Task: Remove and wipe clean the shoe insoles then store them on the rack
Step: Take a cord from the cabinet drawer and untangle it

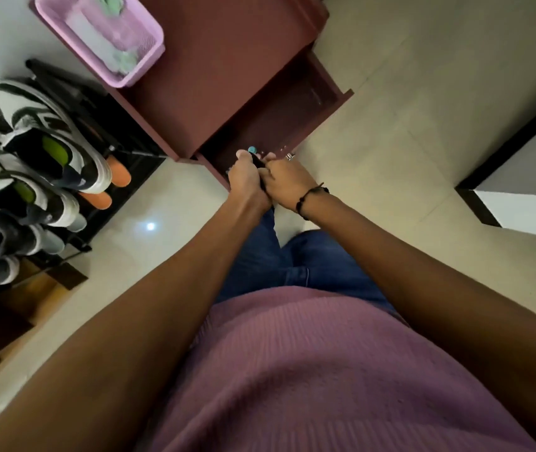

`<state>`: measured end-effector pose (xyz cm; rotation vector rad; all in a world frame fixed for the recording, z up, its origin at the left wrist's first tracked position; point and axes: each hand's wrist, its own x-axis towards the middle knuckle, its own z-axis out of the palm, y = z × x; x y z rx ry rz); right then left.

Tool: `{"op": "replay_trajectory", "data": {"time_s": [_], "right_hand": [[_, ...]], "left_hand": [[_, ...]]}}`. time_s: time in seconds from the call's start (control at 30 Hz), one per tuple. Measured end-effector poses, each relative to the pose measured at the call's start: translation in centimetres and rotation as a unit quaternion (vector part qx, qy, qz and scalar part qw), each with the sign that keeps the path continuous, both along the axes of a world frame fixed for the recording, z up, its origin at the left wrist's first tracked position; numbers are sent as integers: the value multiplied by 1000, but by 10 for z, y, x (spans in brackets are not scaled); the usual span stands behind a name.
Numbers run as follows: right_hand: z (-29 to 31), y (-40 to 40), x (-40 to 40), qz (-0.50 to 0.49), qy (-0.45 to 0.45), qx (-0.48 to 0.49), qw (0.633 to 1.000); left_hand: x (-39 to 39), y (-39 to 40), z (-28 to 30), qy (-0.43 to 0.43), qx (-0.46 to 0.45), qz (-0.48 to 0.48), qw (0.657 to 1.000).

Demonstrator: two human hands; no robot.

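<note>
My left hand (246, 181) and my right hand (288, 181) meet in front of my body, both with fingers curled round a small dark object (258, 163) with a teal tip; most of it is hidden by the fingers. At the left stands a black shoe rack (136, 151). White-and-black sneakers (48, 125) lie on its top shelf with green insoles (54, 150) inside them. Two orange insoles (120, 176) stick out from the shelf below. A pink basket (149, 57) holding pale cloths (126, 60) sits on a maroon cabinet (214, 70).
The maroon cabinet has an open lower compartment (279, 115) right beyond my hands. Grey shoes (2, 236) fill the rack's near end. A dark-edged white panel (521, 197) stands at the right. Beige tiled floor (407, 125) lies between them.
</note>
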<state>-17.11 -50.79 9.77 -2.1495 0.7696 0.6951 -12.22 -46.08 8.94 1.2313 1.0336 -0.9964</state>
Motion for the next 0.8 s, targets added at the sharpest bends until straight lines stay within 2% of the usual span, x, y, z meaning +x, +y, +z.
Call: {"op": "replay_trajectory", "data": {"time_s": [0.07, 0.2, 0.33, 0.57, 0.73, 0.8], "right_hand": [[-10, -6, 9, 26, 20, 27, 999], [-30, -28, 25, 50, 34, 1, 998], [-72, -75, 44, 69, 62, 15, 996], [-190, -131, 75, 181, 128, -7, 975], [-275, -116, 84, 168, 182, -11, 969], [-297, -108, 89, 166, 202, -20, 965]], "left_hand": [[6, -2, -11, 22, 13, 16, 1000], [18, -18, -31, 55, -2, 23, 998], [30, -53, -71, 69, -28, 43, 996], [51, -98, -183, 35, 77, 36, 996], [45, -82, -277, 19, 136, 2, 990], [46, -76, -295, 1, 141, -32, 990]]}}
